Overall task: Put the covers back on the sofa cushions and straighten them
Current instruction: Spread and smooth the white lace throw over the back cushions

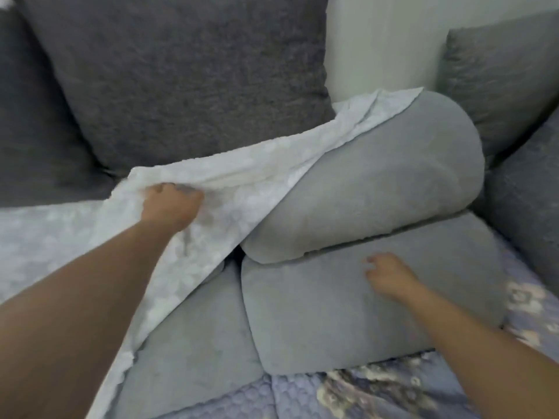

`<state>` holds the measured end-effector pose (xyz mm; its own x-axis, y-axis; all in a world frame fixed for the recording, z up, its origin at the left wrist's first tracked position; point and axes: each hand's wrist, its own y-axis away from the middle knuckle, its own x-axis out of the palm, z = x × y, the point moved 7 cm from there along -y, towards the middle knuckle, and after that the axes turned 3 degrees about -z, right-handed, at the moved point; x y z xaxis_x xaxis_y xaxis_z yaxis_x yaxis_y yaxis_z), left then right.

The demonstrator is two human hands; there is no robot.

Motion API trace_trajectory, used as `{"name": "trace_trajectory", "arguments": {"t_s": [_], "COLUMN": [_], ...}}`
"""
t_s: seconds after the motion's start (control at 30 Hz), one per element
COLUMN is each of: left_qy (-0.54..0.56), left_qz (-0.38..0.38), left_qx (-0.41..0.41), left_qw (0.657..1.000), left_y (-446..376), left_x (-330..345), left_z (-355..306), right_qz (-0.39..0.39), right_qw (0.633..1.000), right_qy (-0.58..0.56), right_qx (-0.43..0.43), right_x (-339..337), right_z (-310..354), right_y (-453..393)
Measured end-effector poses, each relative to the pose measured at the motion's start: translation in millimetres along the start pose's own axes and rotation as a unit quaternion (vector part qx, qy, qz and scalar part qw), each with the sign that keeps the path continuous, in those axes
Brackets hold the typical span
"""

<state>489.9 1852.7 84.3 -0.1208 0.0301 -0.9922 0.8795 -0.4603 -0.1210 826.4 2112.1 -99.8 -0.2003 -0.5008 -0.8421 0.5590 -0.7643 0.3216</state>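
1. The left hand [171,204] sits left of the frame's centre, its fingers curled into a fold of the white cover [211,189]; the fingertips are buried in the cloth and cannot be seen.
2. The white cover runs as a band from the lower left edge of the frame up to the upper middle, where its far end lies over the top of the upper grey cushion [372,182]. Its faint pattern is blurred. How much cloth lies under the left forearm is hidden.
3. The upper grey cushion, bare of any cover, lies tilted across the lower grey cushion [332,313], in the centre right of the frame. A dark gap shows where the two meet the cover.
4. The right hand [390,275] is at the lower right, over the lower grey cushion, fingers loosely bent and holding nothing; whether the palm touches the cushion cannot be told.
5. A third grey cushion [193,352] shows at the bottom centre, partly hidden by the cover and the left forearm.
6. A dark grey back cushion [181,74] fills the upper left; another is cut off by the left edge.
7. A paler grey pillow [508,80] stands at the upper right, cut off by the frame.
8. A bluish quilted seat cover [378,394] with blurred pale flowers shows along the bottom and right.
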Motion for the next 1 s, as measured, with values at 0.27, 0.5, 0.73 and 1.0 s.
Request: {"name": "trace_trajectory", "arguments": {"t_s": [0.27,0.5,0.73,1.0], "left_qy": [-0.062,-0.039,-0.035,-0.03], "left_qz": [0.024,0.041,0.037,0.014], "left_qx": [0.134,0.165,0.186,0.187], "left_qw": [0.989,0.985,0.981,0.982], "left_y": [-43,-56,-58,-56], "left_x": [56,65,69,64], "left_z": [21,26,30,32], "right_qz": [-0.027,0.041,0.014,-0.046], "right_qw": [0.92,0.959,0.928,0.881], "right_qy": [0.112,0.193,0.348,0.368], "right_qx": [-0.374,-0.205,-0.133,-0.294], "right_x": [144,207,218,177], "right_z": [219,300,290,190], "right_y": [53,-42,-33,184]}}
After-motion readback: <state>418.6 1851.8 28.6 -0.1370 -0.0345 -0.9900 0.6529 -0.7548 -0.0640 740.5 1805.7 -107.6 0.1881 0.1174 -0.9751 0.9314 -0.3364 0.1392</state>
